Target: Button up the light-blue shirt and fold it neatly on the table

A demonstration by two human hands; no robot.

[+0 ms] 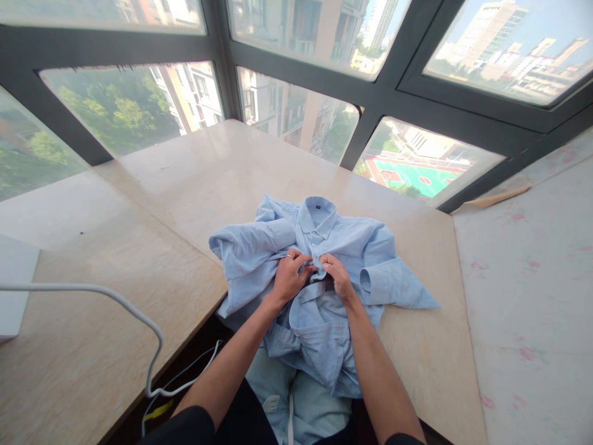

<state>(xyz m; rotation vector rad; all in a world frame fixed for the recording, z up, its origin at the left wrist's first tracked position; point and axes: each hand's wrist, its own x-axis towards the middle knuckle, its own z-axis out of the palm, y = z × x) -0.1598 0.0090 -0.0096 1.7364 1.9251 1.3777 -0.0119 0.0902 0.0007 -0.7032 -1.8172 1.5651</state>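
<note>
Dark sleeves [185, 428] at seven and five, my left hand [293, 273] and right hand [337, 275] pinch the blue shirt [352, 238] mid-front — probably steadying the cloth — its collar [306, 219] toward twelve on the tabletop [435, 358].

Black sleeves [185, 425], silvery ring [290, 256] (slim), pale jeans [319, 411]

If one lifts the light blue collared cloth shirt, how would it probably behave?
The light blue collared cloth shirt would likely hang floppy, as its body lies crumpled in soft folds. Its folded collar may hold its shape better, since it stands rounded.
</note>
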